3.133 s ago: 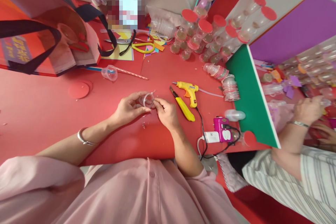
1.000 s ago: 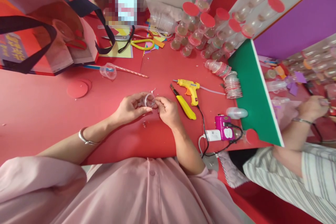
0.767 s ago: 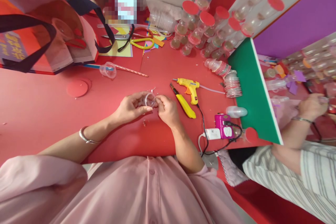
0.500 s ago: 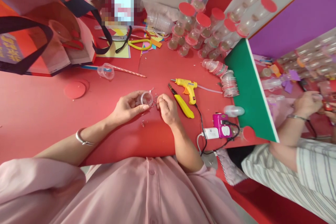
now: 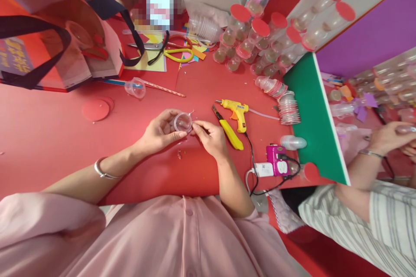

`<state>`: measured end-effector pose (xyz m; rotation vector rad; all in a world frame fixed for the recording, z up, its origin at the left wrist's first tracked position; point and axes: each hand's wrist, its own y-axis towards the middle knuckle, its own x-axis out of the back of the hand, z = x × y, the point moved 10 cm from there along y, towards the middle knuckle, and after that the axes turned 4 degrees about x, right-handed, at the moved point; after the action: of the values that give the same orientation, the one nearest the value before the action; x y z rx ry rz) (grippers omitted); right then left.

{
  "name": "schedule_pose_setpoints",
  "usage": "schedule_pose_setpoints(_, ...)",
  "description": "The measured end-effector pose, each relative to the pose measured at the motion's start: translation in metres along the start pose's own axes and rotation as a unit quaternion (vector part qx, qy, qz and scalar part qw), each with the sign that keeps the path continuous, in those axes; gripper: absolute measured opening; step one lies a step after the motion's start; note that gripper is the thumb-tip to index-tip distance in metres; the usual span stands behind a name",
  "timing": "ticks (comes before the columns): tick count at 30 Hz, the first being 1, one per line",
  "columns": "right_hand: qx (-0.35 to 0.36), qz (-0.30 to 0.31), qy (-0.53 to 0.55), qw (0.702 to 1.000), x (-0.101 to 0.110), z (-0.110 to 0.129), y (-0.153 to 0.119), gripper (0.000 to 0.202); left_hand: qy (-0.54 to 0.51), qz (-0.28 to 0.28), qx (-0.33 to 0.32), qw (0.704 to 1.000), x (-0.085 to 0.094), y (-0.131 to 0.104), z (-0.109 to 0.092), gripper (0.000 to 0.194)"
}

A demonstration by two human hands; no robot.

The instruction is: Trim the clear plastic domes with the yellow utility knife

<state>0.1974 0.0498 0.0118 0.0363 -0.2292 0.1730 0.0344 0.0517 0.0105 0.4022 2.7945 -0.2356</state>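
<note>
My left hand [image 5: 161, 132] curls around a small clear plastic cup [image 5: 178, 122], its round opening turned toward me. At the cup's right rim, the thumb and fingers of my right hand [image 5: 210, 138] are pinched together. Whether a small scrap sits between those fingertips is too fine to see. Tiny clear scraps [image 5: 180, 154] lie on the red table just below the hands. To the right of my right hand lie a yellow utility knife [image 5: 232, 133] and a yellow hot glue gun [image 5: 238, 112] with a clear glue stick in its back.
Capped clear-cup assemblies [image 5: 240, 37] stand at the back right, near a green divider [image 5: 312, 108]. Scissors [image 5: 178, 55], a loose cup [image 5: 135, 88] and red discs [image 5: 95, 109] lie leftward. A purple power adapter [image 5: 277, 160] has cords. A co-worker's hand [image 5: 390, 136] is beyond the divider.
My right hand has gone from a loose fist beside the cup to a pinch at its rim. The view has shifted slightly, and the co-worker's hands have moved.
</note>
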Motion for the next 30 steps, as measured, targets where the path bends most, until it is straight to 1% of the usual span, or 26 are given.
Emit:
schedule_pose_setpoints(5,-0.014,-0.001,0.009,1.0,0.001,-0.004,-0.001,0.029,0.007,0.02,-0.01,1.0,-0.003,0.0,0.004,0.058)
schedule_pose_setpoints(11,-0.028,0.014,0.026,0.999,0.0,-0.007,0.0,0.027,0.07,0.019,-0.048,0.996,-0.004,-0.002,0.002,0.06)
schedule_pose_setpoints(16,-0.039,0.001,0.024,0.999,-0.001,-0.014,0.0,0.03,0.108,0.012,-0.073,0.991,-0.005,-0.003,-0.002,0.06)
schedule_pose_setpoints(21,-0.039,-0.013,-0.002,0.999,-0.001,-0.017,0.0,0.026,0.127,0.008,-0.066,0.99,-0.006,-0.004,0.0,0.063)
schedule_pose_setpoints(25,-0.039,-0.026,-0.015,0.999,0.002,-0.019,0.001,0.025,0.112,0.006,-0.052,0.992,-0.006,-0.005,-0.001,0.061)
schedule_pose_setpoints(28,-0.04,-0.055,-0.001,0.998,0.007,-0.02,0.001,0.025,0.106,0.01,-0.037,0.994,-0.006,-0.005,-0.001,0.058)
schedule_pose_setpoints(30,-0.043,-0.059,0.018,0.997,0.008,-0.02,0.001,0.025,0.109,0.011,-0.03,0.994,-0.006,-0.006,-0.001,0.059)
